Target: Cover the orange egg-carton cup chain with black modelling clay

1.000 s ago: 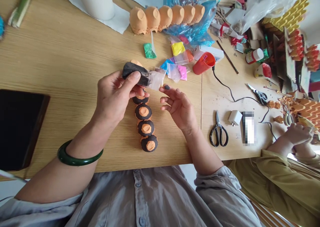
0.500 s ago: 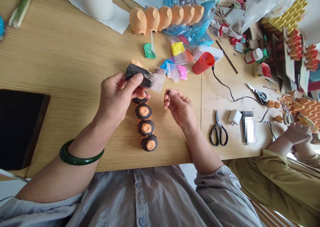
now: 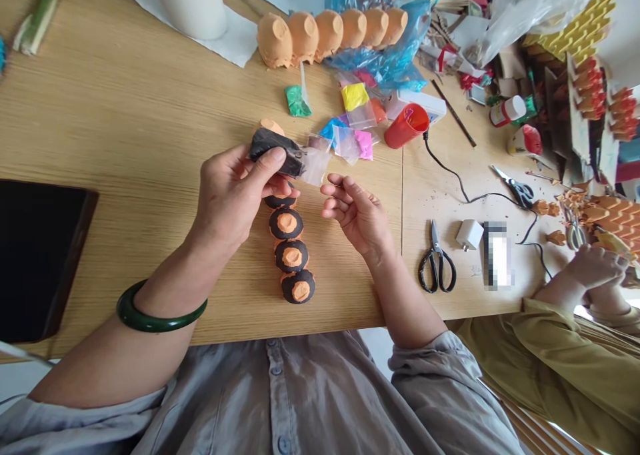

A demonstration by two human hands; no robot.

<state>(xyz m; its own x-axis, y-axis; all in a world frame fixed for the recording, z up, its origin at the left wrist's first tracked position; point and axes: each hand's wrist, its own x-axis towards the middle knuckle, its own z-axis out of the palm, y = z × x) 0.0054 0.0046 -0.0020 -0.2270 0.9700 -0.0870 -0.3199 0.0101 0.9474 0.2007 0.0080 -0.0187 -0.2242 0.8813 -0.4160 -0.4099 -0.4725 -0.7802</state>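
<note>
My left hand [image 3: 245, 188] grips a small clear bag of black clay [image 3: 275, 151] between thumb and fingers, its loose plastic end pointing right. Just right of that bag is my right hand [image 3: 357, 211], thumb against the fingertips with a small dark bit of black clay mostly hidden between them. Under the left hand a row of orange egg-carton cups [image 3: 287, 223] runs toward the table's front edge. Black rings surround the orange tops of the nearer cups; the far end cup shows plain orange, and the hand covers part of the row.
Bags of coloured clay [image 3: 355, 97] and a red cup [image 3: 407, 126] lie beyond my hands. Another orange carton row [image 3: 330, 33] stands at the back. Scissors [image 3: 437, 258], a white charger [image 3: 469, 235] and a cable are right; a dark tablet [image 3: 43, 261] is left. A co-worker's hands [image 3: 595, 268] show far right.
My right hand's fingers have shifted slightly up and left and straightened, so the black bit shows less. My left hand and the bag stay almost in place.
</note>
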